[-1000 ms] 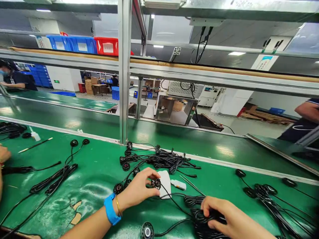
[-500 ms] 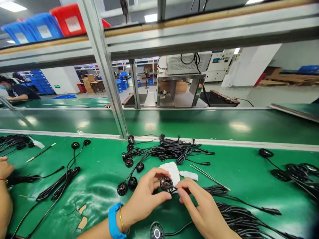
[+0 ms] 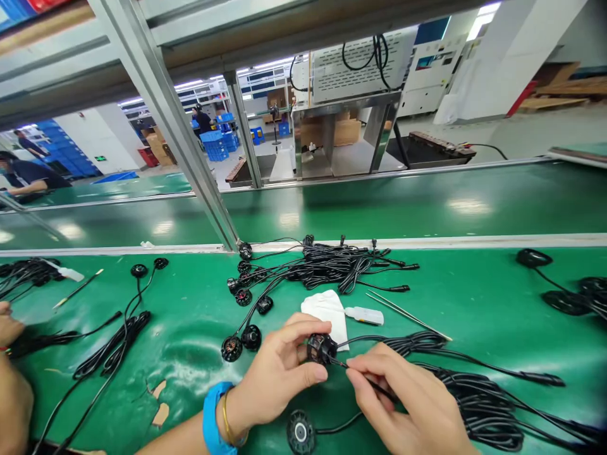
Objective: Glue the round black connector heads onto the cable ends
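Your left hand is closed round the sides of a round black housing, thumb and fingers pinching its ribbed plastic; your right hand grips the thin black cable just beside it. The housing sits between your two hands, in front of a crumpled white tissue. Beyond it lie a small translucent bottle, touching the tissue, and slim metal tweezers. Near your right hand, glossy coiled cable bundles crowd the bench; a flat, ringed black disc lies close below your hands. Ahead, a tangled heap of black cables spreads before the smooth white ledge, with an aluminium post rising at its left. The shiny green mat is wrinkled and torn left of your blue wristband. A co-worker's hand shows at the far left.
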Tool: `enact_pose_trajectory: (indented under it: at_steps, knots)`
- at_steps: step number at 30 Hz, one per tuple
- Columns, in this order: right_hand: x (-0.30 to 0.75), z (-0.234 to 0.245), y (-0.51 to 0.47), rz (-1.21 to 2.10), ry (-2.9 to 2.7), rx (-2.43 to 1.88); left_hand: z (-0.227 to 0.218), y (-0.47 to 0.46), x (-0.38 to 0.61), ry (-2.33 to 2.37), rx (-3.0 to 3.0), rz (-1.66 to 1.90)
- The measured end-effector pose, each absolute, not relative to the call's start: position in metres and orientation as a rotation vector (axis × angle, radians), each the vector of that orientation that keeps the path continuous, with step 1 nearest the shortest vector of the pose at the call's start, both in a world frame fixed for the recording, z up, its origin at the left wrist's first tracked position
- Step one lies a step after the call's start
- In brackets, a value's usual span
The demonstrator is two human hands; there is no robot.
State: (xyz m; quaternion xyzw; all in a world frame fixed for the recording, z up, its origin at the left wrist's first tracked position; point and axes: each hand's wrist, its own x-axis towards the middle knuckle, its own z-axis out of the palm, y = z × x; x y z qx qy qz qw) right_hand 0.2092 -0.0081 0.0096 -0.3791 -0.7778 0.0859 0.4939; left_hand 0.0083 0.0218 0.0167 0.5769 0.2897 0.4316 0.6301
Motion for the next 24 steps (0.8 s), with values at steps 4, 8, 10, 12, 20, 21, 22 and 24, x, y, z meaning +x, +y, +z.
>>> enact_pose_trajectory:
  at_steps: [4, 8, 10, 12, 20, 21, 22, 24]
  knots:
    - [0.2066, 0.0113, -0.0096, 0.187, -1.867, -0.963, 0.0169, 0.0189, 0.0073, 0.827, 1.606, 1.018]
    - [0.2055, 0.0119, -0.0103, 0.152, -1.85, -0.981, 0.0202, 0.0152, 0.0094, 0.843, 1.645, 0.998]
    - [0.2057, 0.0114, -0.0103, 0.156, -1.84, -0.98, 0.0208, 0.0146, 0.0111, 0.804, 1.482, 0.929]
    - [0.2063, 0.0102, -0.0101, 0.177, -1.83, -0.973, 0.0198, 0.015, 0.0123, 0.735, 1.252, 0.849]
    - [0.2091, 0.0103, -0.0093, 0.146, -1.839, -0.973, 0.0167, 0.0165, 0.013, 0.681, 0.976, 0.792]
    - [0.2093, 0.0112, -0.0093, 0.122, -1.839, -0.977, 0.018, 0.0161, 0.0133, 0.692, 0.96, 0.791]
    - [0.2095, 0.012, -0.0092, 0.092, -1.844, -0.977, 0.0193, 0.0156, 0.0135, 0.703, 0.943, 0.786]
    - [0.2106, 0.0127, -0.0087, 0.02, -1.868, -0.959, 0.0218, 0.0149, 0.0138, 0.72, 0.914, 0.763]
